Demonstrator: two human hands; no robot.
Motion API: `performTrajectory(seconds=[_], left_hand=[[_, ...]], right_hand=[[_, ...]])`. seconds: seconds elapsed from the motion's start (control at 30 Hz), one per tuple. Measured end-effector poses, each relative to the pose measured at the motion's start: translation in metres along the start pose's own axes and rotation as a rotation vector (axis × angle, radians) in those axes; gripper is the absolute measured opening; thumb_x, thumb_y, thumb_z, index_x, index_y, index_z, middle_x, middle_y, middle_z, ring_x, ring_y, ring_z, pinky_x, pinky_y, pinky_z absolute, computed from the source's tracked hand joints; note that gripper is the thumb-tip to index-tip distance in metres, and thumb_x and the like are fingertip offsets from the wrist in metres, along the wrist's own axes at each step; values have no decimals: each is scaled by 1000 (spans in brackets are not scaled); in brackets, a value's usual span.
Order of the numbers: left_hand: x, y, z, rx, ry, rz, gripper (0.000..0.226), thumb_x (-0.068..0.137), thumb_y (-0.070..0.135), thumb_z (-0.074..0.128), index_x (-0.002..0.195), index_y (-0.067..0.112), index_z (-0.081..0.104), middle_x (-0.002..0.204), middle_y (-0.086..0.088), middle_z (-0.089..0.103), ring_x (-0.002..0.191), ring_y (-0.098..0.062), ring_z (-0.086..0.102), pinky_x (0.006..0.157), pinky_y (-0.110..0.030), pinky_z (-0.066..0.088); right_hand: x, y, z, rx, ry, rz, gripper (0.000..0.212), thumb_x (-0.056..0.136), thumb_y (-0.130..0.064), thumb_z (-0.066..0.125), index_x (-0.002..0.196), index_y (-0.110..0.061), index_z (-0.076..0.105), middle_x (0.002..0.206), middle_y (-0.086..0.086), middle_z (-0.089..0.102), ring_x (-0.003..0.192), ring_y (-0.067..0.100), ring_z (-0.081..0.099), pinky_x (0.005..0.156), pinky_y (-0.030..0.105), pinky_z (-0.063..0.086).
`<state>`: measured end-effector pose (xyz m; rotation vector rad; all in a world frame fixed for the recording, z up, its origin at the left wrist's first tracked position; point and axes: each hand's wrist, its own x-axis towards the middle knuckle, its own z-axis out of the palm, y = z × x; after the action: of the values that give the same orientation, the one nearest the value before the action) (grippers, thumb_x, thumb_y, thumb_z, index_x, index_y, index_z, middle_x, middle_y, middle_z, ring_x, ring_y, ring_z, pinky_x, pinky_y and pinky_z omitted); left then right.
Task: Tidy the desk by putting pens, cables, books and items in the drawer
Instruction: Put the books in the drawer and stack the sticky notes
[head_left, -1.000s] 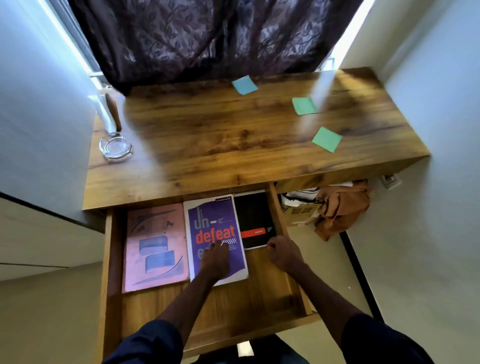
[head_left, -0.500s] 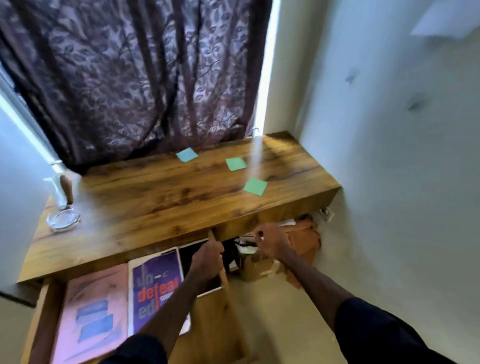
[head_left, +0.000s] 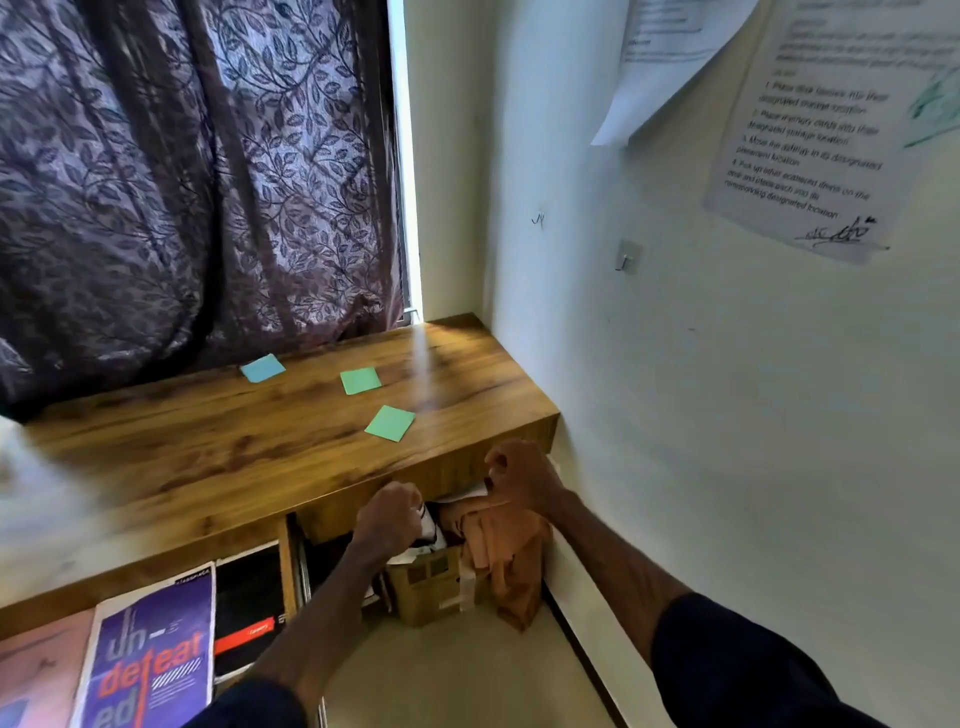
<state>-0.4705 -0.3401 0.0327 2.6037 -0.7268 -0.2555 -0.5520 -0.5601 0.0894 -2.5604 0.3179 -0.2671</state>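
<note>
The wooden desk (head_left: 208, 447) carries three sticky notes: a blue note (head_left: 262, 368) at the back, a green note (head_left: 360, 380) beside it, and a second green note (head_left: 390, 423) nearer the front. At lower left the open drawer (head_left: 289, 561) holds a pink book (head_left: 31, 675), a purple book (head_left: 150, 660) and a black notebook (head_left: 249, 597). My left hand (head_left: 389, 514) is curled into a fist below the desk's front edge, with nothing in it. My right hand (head_left: 519, 478) hovers at the front edge near the right corner, fingers curled, holding nothing visible.
Under the desk's right end stand a cardboard box (head_left: 431, 587) and a crumpled orange cloth (head_left: 509, 561). A dark leaf-patterned curtain (head_left: 197, 182) hangs behind the desk. The right wall, with printed sheets (head_left: 810, 130) and a small hook (head_left: 628, 257), borders the desk.
Both hands left the drawer and rose to the right, up to the desk's front edge. The view swung up and right, so the drawer now sits at lower left.
</note>
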Motion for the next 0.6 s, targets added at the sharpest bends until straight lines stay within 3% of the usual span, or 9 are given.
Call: performTrajectory(seconds=[0.13,0.23,0.3,0.43,0.53,0.6], left_hand=[[11,0,3,7,6,-28,16,82,14,65,93,26,66,104,5,64,91,-13,61,80,-33,56],[23,-5,7,13,7,-51,15,81,16,65,94,24,67,105,4,65,92,-13,61,82,-35,57],[33,-9,8,6,16,-48,15,82,18,65,96,22,68,105,3,65,93,-14,61,81,-33,56],[60,-20,6,-11,37,-52,19,82,18,66,101,18,69,103,1,64,94,-17,63,81,-32,54],[88,-39,3,-13,64,-86,18,81,15,63,98,17,69,100,0,65,93,-18,64,79,-30,55],[111,-55,-1,-25,64,-123,17,81,14,61,96,16,69,100,-2,66,93,-19,63,77,-31,54]], right_hand=[[8,14,1,16,-28,-14,17,77,-6,59,83,-3,74,92,9,75,87,21,69,74,28,53],[17,16,7,16,-74,-39,12,77,-7,62,79,-13,72,94,5,74,89,18,68,73,23,49],[29,15,12,13,-86,-59,24,77,-7,62,65,-27,57,89,3,73,86,17,67,72,25,51],[62,15,33,22,-91,-95,41,76,-11,60,55,-35,35,84,-1,72,83,18,69,73,36,58],[97,12,55,3,-152,-83,31,79,-9,62,60,-29,47,89,3,72,83,16,67,73,34,57],[123,8,70,-10,-199,-88,12,82,-10,64,84,-20,69,97,1,72,86,13,64,76,28,54]])
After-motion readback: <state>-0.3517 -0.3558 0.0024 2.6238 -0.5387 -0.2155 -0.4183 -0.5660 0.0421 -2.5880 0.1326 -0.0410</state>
